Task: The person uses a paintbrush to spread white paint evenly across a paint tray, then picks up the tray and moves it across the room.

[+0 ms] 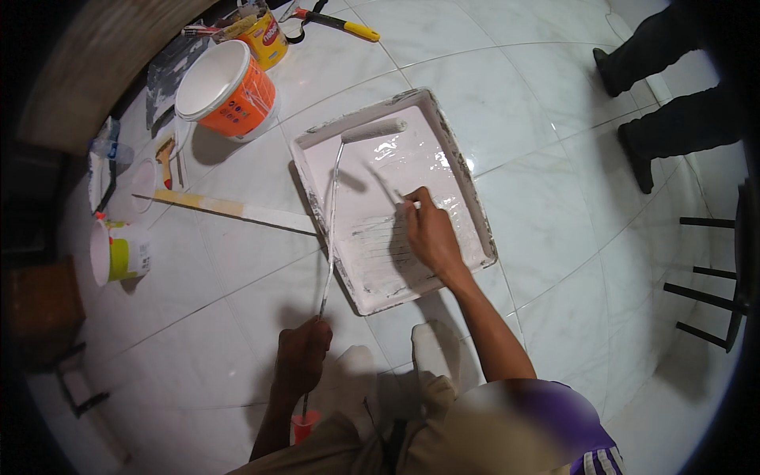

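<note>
A rectangular tray point(469, 190) with paint-smeared walls holds wet, pale pinkish-white paint. At its far end a paint roller point(378, 129) lies in the paint, its sleeve coated. My left hand point(303, 356) is closed round the roller's long wire rod, below the tray's near left corner; a red part point(305, 427) shows at the rod's lower end. Over the right half of the tray, my right hand point(431, 233) pinches a thin, pale, stick-like tool point(393, 192) that points up and left over the paint. Its exact kind is unclear.
A white-and-orange bucket point(237, 99), a yellow container point(265, 43) and a yellow-handled tool point(340, 25) stand or lie far left. A long flat strip point(222, 206) reaches the tray's left side. Left lies a green-white tub point(127, 251). Someone's legs point(673, 131) and a dark chair point(724, 297) are right.
</note>
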